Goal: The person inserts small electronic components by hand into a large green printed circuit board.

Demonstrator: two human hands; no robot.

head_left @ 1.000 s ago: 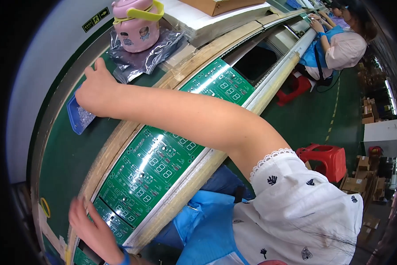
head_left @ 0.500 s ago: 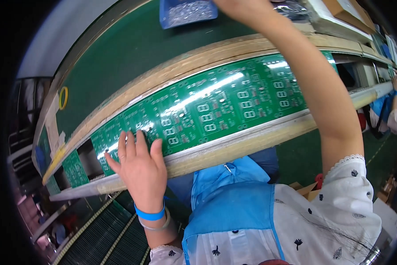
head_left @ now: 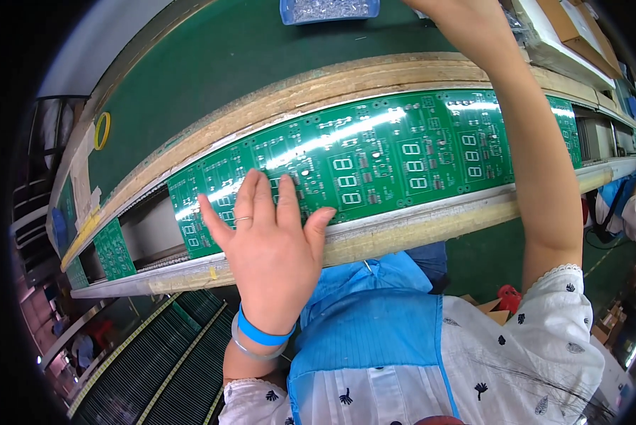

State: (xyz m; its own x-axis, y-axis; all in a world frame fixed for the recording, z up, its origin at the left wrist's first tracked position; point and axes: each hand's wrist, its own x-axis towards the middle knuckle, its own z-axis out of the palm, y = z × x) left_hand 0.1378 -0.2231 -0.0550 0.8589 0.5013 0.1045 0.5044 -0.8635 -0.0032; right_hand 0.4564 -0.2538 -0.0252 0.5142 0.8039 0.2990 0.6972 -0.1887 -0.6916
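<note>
While flat under the left hand, green circuit board.

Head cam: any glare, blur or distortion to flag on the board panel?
Head view: a bright glare streak runs across the green circuit board panel, washing out some markings; fisheye bends the conveyor rail into an arc, with black vignette at the corners; the left hand flat on the panel is sharp; the right hand is cut by the top edge.
</note>
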